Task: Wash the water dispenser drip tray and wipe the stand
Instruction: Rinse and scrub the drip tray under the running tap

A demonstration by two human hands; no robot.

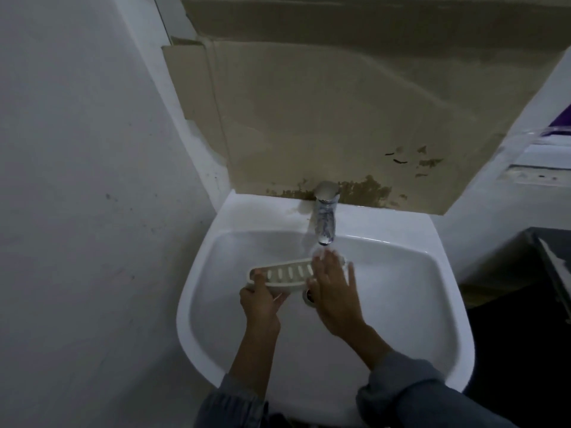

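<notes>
Pale plaster wall (77, 180) fills the left of our view, marked with a few dark specks. Next to it a white sink (191, 329) juts out toward us, and behind it a brown cardboard sheet (340, 103) covers the back wall, stained dark along its lower edge.

Our left hand (259, 301) reaches into the basin from a grey-blue sleeve (231, 406). It grips the left end of the drip tray (284, 273), with the thumb on the top face and the fingers curled under it. The tray is white, with a row of oval slots. We hold it above the basin floor, its right end tilted up toward the tap (324, 217). Just below the tray's middle we see part of the drain ring (309, 296).

The chrome tap stands at the back rim of the sink, and water runs from its spout. Our right hand (333, 291) lies flat over the right end of the tray, fingers straight and slightly spread, right beneath the stream. Whether the palm presses on the tray we cannot tell.

Farther right a dark cabinet (550, 273) stands beside the sink, and something purple (560, 122) shows at the frame edge above it.
</notes>
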